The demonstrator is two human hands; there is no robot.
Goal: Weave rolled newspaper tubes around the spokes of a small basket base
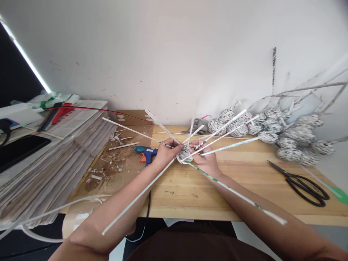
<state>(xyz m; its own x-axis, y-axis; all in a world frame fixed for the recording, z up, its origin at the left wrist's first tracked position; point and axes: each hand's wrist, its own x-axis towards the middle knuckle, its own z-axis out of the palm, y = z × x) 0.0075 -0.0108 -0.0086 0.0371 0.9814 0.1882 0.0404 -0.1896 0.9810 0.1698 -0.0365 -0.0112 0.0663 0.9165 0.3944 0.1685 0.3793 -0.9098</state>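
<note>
A small woven piece of rolled paper (pixel 185 155) is held over the middle of the wooden table, with several long paper sticks fanning out from it in all directions. My left hand (pixel 169 150) pinches its left side, thumb on top. On the right side, the fingers of my right hand (pixel 203 156) are closed round the piece and the bases of some sticks. One stick (pixel 138 197) crosses over my left forearm, and a green-and-white one (pixel 236 192) runs over my right forearm. Just left of my left hand lies a blue glue gun (pixel 148 154).
Black scissors (pixel 301 183) lie at the right. Woven paper balls (pixel 290 134) are piled along the wall at the back right. Stacked newspapers (pixel 67 156) fill the left side, carrying a phone (pixel 24 150). Paper scraps litter brown cardboard (pixel 108 163).
</note>
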